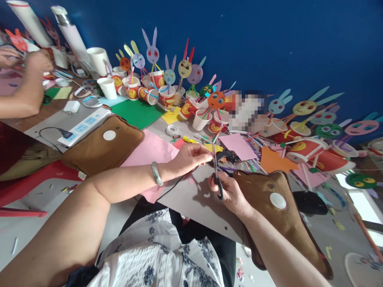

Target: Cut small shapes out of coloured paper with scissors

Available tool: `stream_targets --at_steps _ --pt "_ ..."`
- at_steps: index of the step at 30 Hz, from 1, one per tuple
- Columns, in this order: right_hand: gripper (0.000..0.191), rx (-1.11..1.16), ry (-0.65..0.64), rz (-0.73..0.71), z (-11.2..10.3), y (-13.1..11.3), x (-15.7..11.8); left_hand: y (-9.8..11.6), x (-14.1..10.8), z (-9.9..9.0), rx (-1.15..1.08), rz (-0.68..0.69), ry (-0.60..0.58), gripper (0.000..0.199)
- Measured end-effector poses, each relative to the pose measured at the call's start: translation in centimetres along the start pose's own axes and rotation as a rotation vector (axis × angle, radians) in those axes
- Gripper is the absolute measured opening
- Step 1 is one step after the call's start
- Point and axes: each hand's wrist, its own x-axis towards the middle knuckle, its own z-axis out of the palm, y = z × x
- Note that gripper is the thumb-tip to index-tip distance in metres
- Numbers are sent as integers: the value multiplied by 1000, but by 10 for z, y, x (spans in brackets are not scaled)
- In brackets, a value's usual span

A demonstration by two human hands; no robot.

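Note:
My right hand (231, 192) grips a pair of scissors (220, 187) by the black handles, with the blades pointing up and away from me. Just left of the blades, my left hand (190, 158) is closed in a pinch; whatever is between the fingertips is too small to make out. A small pink paper disc (191, 181) lies on the grey table under my hands. Pink paper (149, 153) spreads beneath my left forearm. Beyond my fingers lie a yellow marker-like stick (189, 139) and a roll of clear tape (172, 130).
Along the blue wall stand paper cups with rabbit-faced paper figures (153, 54). Brown cushion-like warmers lie left (125, 137) and right (263, 191). A power strip (85, 126) sits at left, near another person's arm (25, 89). Orange paper (278, 161) lies at right.

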Motion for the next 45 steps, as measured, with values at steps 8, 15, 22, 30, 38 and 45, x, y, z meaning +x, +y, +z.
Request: stream_targets --at_steps 8,15,22,30,38,45 --pt "72 -3 4 2 0 -4 1 3 0 1 7 15 -17 20" --pt "72 2 10 9 0 -4 1 0 0 0 4 48 4 18" --pt "73 -1 9 8 -1 -5 1 -1 2 -1 -2 71 7 17" --pt "71 -11 2 4 0 -3 0 3 2 -1 -19 90 -11 19" --pt "71 -7 4 14 -1 -3 0 7 2 0 -18 78 25 22" --pt "69 0 12 14 -1 -1 0 6 2 1 -75 41 48 40"
